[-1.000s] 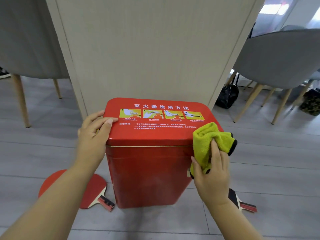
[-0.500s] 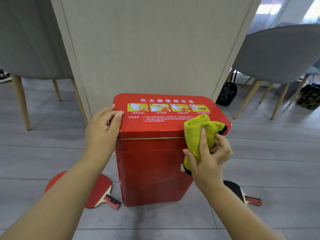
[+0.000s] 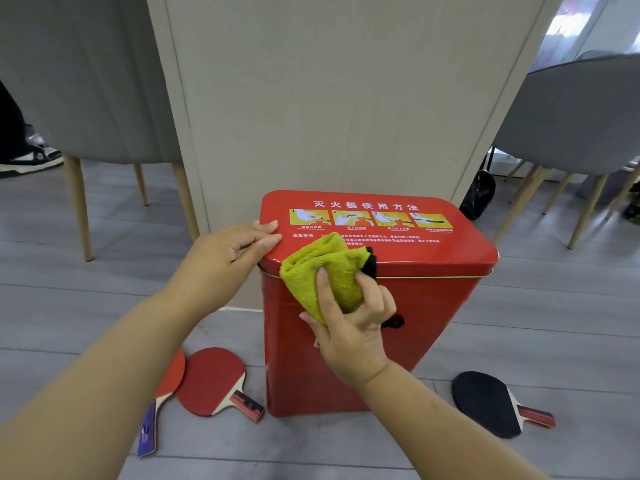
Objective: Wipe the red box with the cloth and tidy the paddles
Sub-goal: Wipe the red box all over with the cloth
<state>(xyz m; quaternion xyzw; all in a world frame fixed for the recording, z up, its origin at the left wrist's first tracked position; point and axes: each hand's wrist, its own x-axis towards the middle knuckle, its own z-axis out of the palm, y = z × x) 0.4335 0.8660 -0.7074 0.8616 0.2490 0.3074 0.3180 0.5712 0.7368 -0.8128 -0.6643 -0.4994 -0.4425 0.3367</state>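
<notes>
A tall red box [image 3: 433, 317] with yellow pictograms on its lid stands on the floor against a beige pillar. My left hand [image 3: 225, 261] rests flat on the lid's left edge, fingers apart. My right hand [image 3: 349, 327] grips a bunched yellow-green cloth [image 3: 325, 268] pressed against the lid's front left edge. On the floor left of the box lie two red paddles [image 3: 214, 379], one partly hidden under my left arm [image 3: 166, 382]. A black-faced paddle [image 3: 485, 400] lies on the floor to the right.
A beige pillar [image 3: 346, 98] rises right behind the box. Grey chairs with wooden legs stand at the left [image 3: 79, 81] and right [image 3: 581, 119]. A black bag [image 3: 479, 195] sits by the pillar's right side. A shoe [image 3: 31, 157] shows at the far left.
My right hand has slid the cloth leftwards along the lid's front edge, from the right corner to near the left corner. The view has shifted, so a second red paddle shows at the left.
</notes>
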